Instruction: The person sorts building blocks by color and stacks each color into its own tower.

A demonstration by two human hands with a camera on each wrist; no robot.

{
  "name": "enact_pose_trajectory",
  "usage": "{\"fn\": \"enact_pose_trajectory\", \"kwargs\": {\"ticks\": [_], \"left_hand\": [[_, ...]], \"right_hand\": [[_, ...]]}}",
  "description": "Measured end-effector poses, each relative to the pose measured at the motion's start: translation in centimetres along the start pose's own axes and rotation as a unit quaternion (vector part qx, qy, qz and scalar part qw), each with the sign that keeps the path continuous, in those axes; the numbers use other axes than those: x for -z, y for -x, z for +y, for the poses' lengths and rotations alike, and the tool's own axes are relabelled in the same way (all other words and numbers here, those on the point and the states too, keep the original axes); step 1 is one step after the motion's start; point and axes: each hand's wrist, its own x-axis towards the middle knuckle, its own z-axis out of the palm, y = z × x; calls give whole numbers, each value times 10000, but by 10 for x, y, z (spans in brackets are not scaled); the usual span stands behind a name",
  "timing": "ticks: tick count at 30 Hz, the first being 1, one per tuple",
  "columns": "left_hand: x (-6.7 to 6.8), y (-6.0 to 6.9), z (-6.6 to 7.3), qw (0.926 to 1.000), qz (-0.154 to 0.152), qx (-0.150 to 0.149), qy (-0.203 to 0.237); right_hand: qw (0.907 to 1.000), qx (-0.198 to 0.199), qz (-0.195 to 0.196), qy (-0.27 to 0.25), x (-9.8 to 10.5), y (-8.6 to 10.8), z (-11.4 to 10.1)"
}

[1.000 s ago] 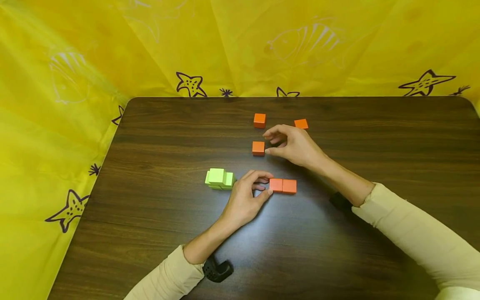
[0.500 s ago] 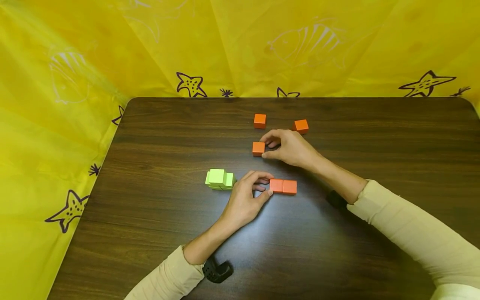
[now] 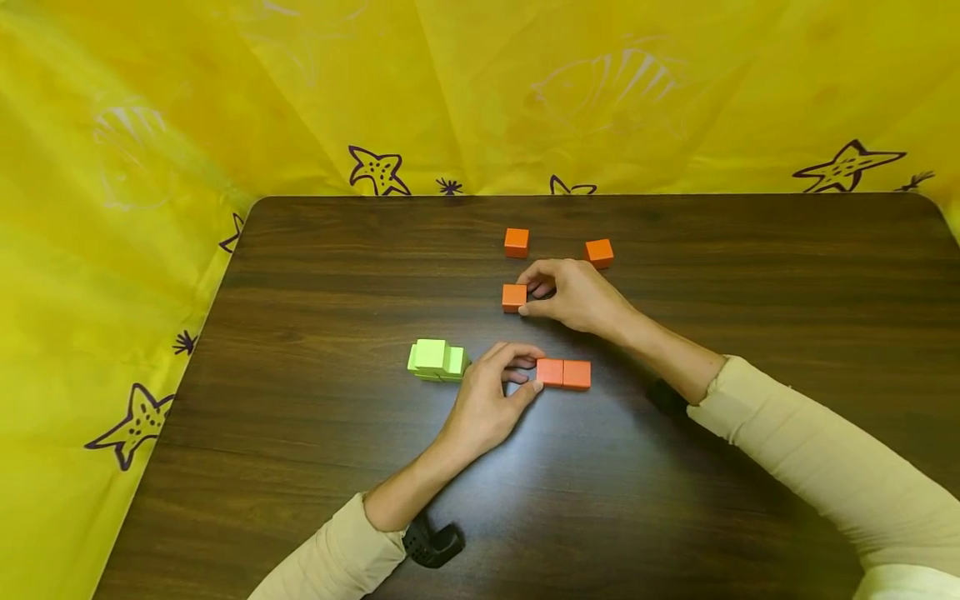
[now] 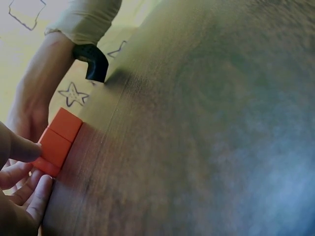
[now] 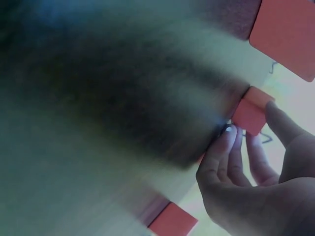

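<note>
My left hand rests on the table with thumb and fingers curled about the left end of two orange cubes lying side by side and touching. In the left wrist view, its thumb lies against the near block of that orange pair. Farther back, my right hand pinches a single orange cube from its right side, thumb in front and fingers behind. The right wrist view shows this cube between thumb and fingers, apparently on the tabletop.
Light-green blocks are piled just left of my left hand. Two more orange cubes stand toward the back: one cube behind the pinched one, another cube beyond my right hand. A yellow patterned cloth rises behind the dark wooden table.
My right hand has moved a little left and closed its thumb and fingers on the middle orange cube. The left hand and the orange pair stay put.
</note>
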Motion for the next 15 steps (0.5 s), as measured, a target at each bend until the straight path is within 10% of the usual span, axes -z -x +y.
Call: {"fn": "enact_pose_trajectory", "kwargs": {"ticks": [15], "left_hand": [[0, 0, 0, 10000, 48, -45, 21]], "right_hand": [[9986, -19, 369, -379, 12, 18, 2]]}}
